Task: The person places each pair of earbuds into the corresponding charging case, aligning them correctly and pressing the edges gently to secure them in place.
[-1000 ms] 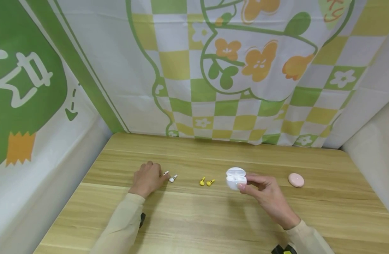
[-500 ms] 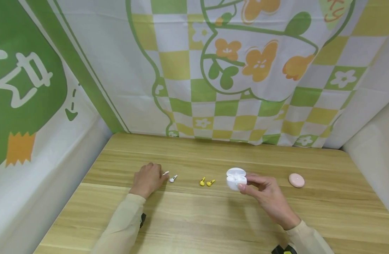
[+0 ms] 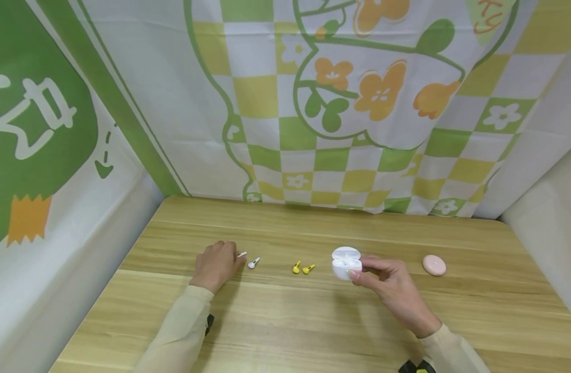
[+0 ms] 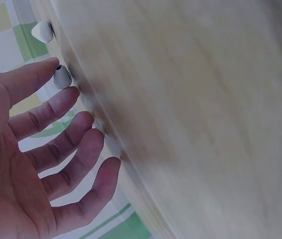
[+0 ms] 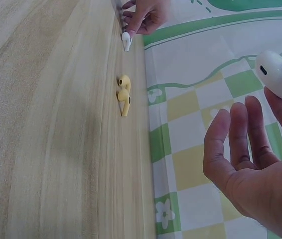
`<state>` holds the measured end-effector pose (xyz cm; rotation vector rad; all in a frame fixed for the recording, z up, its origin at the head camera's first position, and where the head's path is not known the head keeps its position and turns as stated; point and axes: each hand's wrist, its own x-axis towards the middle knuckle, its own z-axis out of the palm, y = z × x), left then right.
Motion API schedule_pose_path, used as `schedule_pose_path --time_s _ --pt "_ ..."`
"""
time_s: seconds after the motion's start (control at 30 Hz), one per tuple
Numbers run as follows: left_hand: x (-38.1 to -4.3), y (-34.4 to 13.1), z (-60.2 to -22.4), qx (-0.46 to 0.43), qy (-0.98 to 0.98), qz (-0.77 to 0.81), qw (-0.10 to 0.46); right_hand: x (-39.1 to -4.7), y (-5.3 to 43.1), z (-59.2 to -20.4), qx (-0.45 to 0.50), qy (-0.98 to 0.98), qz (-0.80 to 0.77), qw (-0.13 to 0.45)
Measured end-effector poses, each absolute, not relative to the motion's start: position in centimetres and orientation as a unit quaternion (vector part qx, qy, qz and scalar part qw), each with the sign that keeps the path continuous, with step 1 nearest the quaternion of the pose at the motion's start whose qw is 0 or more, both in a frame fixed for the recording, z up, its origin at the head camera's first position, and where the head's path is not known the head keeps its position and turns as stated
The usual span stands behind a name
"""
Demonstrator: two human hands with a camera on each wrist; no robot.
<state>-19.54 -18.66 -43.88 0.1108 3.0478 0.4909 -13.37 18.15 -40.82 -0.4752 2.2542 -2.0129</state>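
At the left of the head view my left hand (image 3: 215, 267) is down at the tabletop. Its thumb and index finger pinch a white earbud (image 4: 62, 77), while the other fingers spread loosely. Just to the right lies a second white earbud (image 3: 254, 263). My right hand (image 3: 397, 285) holds a white earbud charging case (image 3: 346, 271) above the table between thumb and fingers. The lid is up, and the inside faces the head camera. The right wrist view shows a dark port on the case's underside (image 5: 275, 74).
Between the hands, two yellow earbuds (image 3: 297, 267) lie close together on the wooden table (image 3: 276, 321). A round pale pink case (image 3: 434, 265) sits beyond my right hand. A patterned curtain (image 3: 309, 155) hangs along the table's back edge.
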Motion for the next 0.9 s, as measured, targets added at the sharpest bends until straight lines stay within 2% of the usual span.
schedule_pose_path --time_s 0.9 --pt "-19.3 -18.6 -42.1 0.038 0.984 0.171 0.046 -13.4 18.0 -41.0 -0.168 0.74 -0.65 0.036"
